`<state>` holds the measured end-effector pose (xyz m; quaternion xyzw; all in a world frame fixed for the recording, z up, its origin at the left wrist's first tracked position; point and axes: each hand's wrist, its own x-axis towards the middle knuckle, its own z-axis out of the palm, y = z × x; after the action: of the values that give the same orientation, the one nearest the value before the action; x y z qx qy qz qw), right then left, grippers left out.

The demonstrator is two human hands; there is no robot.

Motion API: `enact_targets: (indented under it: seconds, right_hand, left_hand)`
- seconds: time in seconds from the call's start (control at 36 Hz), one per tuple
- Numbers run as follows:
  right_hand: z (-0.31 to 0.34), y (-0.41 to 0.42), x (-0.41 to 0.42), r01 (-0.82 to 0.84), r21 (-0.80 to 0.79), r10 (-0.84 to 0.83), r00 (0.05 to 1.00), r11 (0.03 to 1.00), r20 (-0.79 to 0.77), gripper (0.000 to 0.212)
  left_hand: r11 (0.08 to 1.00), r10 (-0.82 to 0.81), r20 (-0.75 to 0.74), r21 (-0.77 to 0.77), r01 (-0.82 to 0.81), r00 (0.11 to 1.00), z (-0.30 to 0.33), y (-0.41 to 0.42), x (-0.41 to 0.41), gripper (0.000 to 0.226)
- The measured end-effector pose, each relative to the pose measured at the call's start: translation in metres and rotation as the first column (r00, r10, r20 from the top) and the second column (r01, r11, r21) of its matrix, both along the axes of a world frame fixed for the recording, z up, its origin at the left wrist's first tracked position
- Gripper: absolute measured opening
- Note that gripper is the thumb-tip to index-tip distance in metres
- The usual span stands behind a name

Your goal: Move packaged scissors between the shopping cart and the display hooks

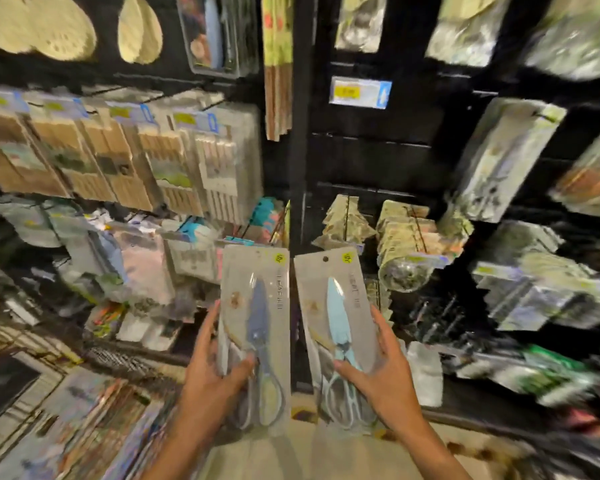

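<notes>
we hold two packs of scissors up side by side in front of a dark display wall, one in each hand. our left hand (219, 367) grips the left pack (255, 337) by its lower left edge, fingers curled behind the card and the thumb pressed across the clear front near the handles. the scissors inside this pack have a grey-blue blade cover and pale handles. our right hand (374, 370) grips the right pack (336, 337) by its lower right edge in the same way, fingers along the outer side and the thumb lying on the front. the scissors in it are light blue. both packs stand nearly upright, tops tilted slightly away from each other, with a narrow gap between them; each has a yellow sticker in its upper right corner, and the right one shows a punched hang hole near the top. neither pack touches a hook.

behind them a black vertical post (297, 168) divides the wall. to the left hang rows of brown carded goods (94, 154); to the right hang blurred plastic packets (499, 157) on black hooks, and a price tag (360, 92) sits high on the panel. the cart cannot be made out in this blurred view
</notes>
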<state>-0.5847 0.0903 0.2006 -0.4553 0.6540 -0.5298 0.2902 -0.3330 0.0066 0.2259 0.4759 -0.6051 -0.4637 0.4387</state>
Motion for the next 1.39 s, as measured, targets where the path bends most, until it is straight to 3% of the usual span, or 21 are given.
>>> enact_targets:
  seconds: [0.33,0.69,1.0,1.39]
  right_hand:
    - [0.046,0.094,-0.059,0.273,-0.093,-0.278,0.959,0.958,-0.05,0.102]
    - [0.074,0.113,-0.188,0.346,-0.258,-0.373,0.926,0.902,-0.063,0.1]
    - [0.097,0.075,-0.323,0.296,-0.374,-0.332,0.943,0.879,-0.034,0.098]
    - [0.119,0.005,-0.393,0.16,-0.372,-0.182,0.983,0.914,-0.025,0.104]
  left_hand:
    - [0.959,-0.268,-0.038,-0.103,0.263,0.963,0.041,0.029,-0.087,0.093]
    - [0.905,-0.389,-0.1,-0.228,0.36,0.916,0.08,0.035,-0.229,0.089]
    - [0.897,-0.324,-0.052,-0.334,0.29,0.945,0.109,0.023,-0.36,0.087]
    - [0.909,-0.154,-0.003,-0.394,0.14,0.988,0.126,-0.007,-0.4,0.092]
